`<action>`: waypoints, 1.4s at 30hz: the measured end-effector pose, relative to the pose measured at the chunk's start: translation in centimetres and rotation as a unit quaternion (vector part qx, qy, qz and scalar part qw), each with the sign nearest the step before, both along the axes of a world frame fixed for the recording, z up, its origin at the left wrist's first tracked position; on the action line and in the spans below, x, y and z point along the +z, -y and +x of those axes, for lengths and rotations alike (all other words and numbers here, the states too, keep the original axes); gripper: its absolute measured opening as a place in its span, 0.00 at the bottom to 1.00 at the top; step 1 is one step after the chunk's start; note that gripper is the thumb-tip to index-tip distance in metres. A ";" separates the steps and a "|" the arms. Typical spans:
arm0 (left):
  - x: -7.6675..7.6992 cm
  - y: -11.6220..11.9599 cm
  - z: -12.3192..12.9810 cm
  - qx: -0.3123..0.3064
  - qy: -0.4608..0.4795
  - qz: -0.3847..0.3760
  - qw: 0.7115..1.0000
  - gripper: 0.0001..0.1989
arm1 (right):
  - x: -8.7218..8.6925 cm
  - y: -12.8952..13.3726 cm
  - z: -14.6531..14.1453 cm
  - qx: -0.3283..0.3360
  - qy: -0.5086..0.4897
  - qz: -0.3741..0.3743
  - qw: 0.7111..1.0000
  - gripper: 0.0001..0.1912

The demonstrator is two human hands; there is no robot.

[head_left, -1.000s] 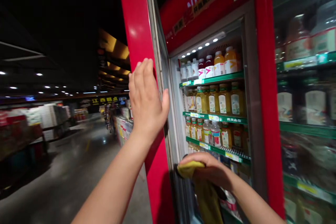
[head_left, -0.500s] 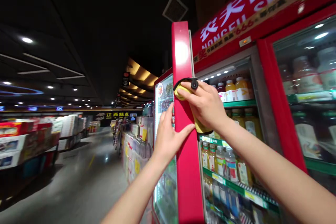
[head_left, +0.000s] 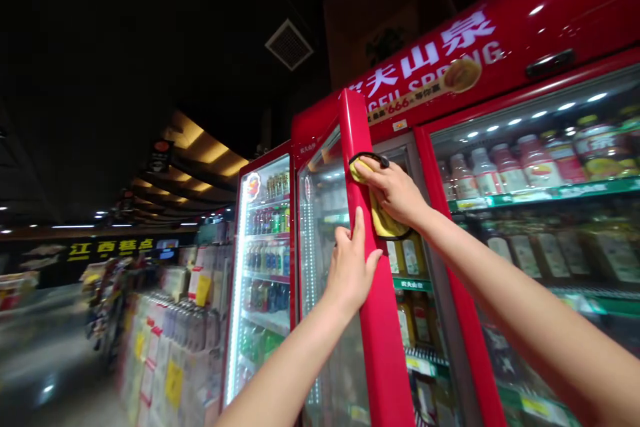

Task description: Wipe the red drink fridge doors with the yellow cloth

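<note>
Yellow cloth [head_left: 389, 219] is gripped by the right hand [head_left: 395, 193], partly blocking the bottles [head_left: 410, 255]. Left hand's [head_left: 350, 269] open on the red door [head_left: 387, 340].

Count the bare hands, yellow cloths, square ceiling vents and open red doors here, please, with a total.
Bare hands: 2 (left hand and right hand)
Yellow cloth: 1
Square ceiling vent: 1
Open red door: 1
Total: 5
</note>
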State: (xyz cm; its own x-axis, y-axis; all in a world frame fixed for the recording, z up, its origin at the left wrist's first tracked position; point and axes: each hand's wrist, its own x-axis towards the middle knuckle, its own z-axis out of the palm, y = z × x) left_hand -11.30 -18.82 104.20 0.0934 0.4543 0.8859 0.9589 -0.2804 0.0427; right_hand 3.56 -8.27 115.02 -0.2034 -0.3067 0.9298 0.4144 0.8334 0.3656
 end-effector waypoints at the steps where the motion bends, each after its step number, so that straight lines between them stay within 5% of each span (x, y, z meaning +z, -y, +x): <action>1: 0.0 -0.4 0.3 0.010 -0.008 -0.005 1.000 0.43 | 0.4 -0.3 0.3 0.003 0.003 -0.006 1.000 0.23; 3: 0.0 -1.1 1.0 0.035 -0.024 -0.011 0.999 0.43 | 3.2 -0.8 0.6 0.019 -0.001 -0.018 1.000 0.22; 8: -0.2 -2.5 2.5 0.093 -0.058 -0.004 0.994 0.41 | 13.4 -2.6 0.8 0.067 -0.043 -0.092 0.993 0.24; 10: -0.3 -2.8 3.0 0.107 -0.058 -0.011 0.993 0.40 | 15.3 -3.4 0.9 0.095 -0.053 -0.099 0.989 0.25; 12: -0.2 -2.9 3.3 0.111 -0.056 -0.019 0.992 0.40 | 15.1 -4.1 1.3 0.113 -0.046 -0.087 0.989 0.25; 20: -0.6 -3.4 2.7 0.052 -0.046 0.011 0.998 0.40 | 5.3 -4.3 3.0 0.093 0.052 -0.046 0.993 0.24; 31: -1.5 -3.5 1.2 -0.123 0.028 0.038 0.991 0.39 | -9.0 -1.1 1.9 0.092 0.073 -0.077 0.990 0.26; 37: -5.6 -3.3 -0.7 -0.239 0.067 0.021 0.968 0.42 | -16.2 0.5 0.6 0.091 0.041 -0.155 0.983 0.28; 42: -10.6 -2.4 -1.1 -0.251 0.113 -0.079 0.958 0.42 | -22.9 1.6 -0.5 0.080 -0.007 -0.218 0.973 0.27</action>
State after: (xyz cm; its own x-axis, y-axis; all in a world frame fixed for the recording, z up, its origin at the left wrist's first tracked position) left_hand -12.41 -16.45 93.64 0.1498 0.5324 0.8332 0.6661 -0.6771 0.3128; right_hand 3.10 -9.82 92.12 -0.1710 0.0904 0.9811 0.2688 0.9623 -0.0418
